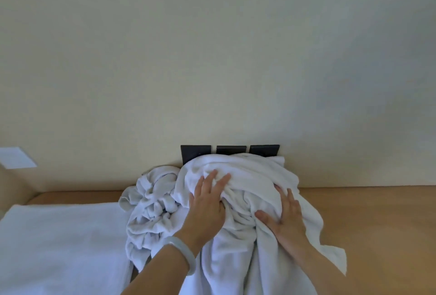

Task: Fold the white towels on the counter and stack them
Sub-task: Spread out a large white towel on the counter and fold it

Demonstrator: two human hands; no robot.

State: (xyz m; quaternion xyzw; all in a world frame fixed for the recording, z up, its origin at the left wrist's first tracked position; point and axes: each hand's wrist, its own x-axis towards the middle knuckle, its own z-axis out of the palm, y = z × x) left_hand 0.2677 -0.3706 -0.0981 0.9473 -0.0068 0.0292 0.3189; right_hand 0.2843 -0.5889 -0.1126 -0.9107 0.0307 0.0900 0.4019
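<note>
Both hands lie spread on the same heap of cloth. The left hand (207,202) has straight, slightly fanned fingers pressing into the top of the large towel (247,247), its thumb sunk in a fold. The right hand (286,220) rests flat lower on the heap's right slope, palm down, thumb stretched out to the side, fingertips half buried in the pile. Neither hand has a clear grip on anything. A smooth, pale, glassy bangle (182,253) rings the left wrist.

The large towel is soft white terry, bunched into deep, rounded folds. It is mounded at the back edge of the counter (377,224) against the wall (212,58) and spills forward over the front edge. Touching it on the left, a second crumpled towel (151,205) is twisted into tight, ropy creases. At the counter's left end a flat towel (63,247) lies smooth and rectangular, reaching the front edge.

The counter is matte, light-brown wood. Three dark square wall plates (195,155) sit just above the heap, partly covered by it.
</note>
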